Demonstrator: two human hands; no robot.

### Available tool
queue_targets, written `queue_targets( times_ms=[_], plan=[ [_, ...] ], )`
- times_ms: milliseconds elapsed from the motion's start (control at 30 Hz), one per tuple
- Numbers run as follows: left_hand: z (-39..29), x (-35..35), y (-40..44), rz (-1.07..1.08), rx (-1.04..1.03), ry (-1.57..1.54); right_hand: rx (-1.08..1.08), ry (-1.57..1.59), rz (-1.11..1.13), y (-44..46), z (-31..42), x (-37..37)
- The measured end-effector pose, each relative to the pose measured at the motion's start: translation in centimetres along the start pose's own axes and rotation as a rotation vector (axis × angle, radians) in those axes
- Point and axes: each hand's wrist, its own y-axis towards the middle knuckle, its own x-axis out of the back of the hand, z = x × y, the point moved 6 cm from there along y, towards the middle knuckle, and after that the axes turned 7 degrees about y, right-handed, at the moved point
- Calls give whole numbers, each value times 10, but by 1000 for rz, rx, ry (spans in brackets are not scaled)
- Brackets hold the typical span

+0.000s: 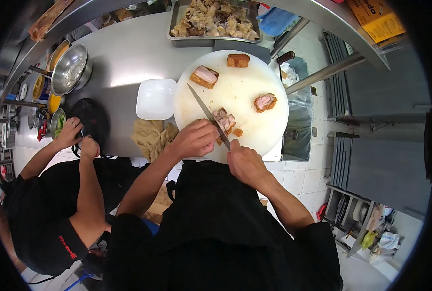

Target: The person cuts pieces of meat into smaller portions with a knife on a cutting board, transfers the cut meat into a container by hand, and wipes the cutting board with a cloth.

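My right hand [247, 165] is wrapped round the handle of a long knife [204, 108], whose blade slants up and left over the round white cutting board [269, 128]. Beside the blade lies sliced crispy roast pork [224, 120], with a small brown bit [238, 132] to its right. On the blade's left side, my left hand [195, 139] has its fingers curled in against the near end of the pork; the fingertips are partly hidden. Three more roast pork chunks rest on the board: one at the left [204, 77], one at the top [238, 60] and one at the right [265, 102].
A white square plate [156, 99] and a crumpled tan cloth [150, 138] sit left of the board. Behind it stands a metal tray [216, 40] of cooked meat pieces. A co-worker's hands [80, 138] are close by, at a dark pan [91, 119]. Steel bowls [70, 70] stand further left.
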Motion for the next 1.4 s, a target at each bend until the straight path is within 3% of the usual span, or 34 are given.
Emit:
queue_targets(
  times_ms=[267,500,600,667,700,767,867,1100,1300,1400],
  plan=[
    [-3,-2,-4,22,-4,-15,19,9,-98,13,-7,-17],
    [-10,6,-6,-62,-6,63,5,164,-112,5,-3,14],
    [-23,7,-15,-64,124,84,-5,264,-166,-23,-8,38],
    [-29,8,-10,-128,417,235,-26,309,-204,-42,-19,54],
    [-33,3,-7,-123,418,238,-46,318,-211,-51,-27,61],
    [-24,-11,-10,-2,637,323,-46,314,-231,-65,-44,71],
    [-9,-29,-21,26,700,243,-139,326,-224,-84,-66,79],
    [-16,-19,1,3,634,302,-235,372,-205,-121,-98,77],
    [1,-35,-8,97,700,181,-248,278,-188,-142,-107,81],
    [-15,-21,24,28,649,237,-283,227,-166,-151,-111,83]
  ],
)
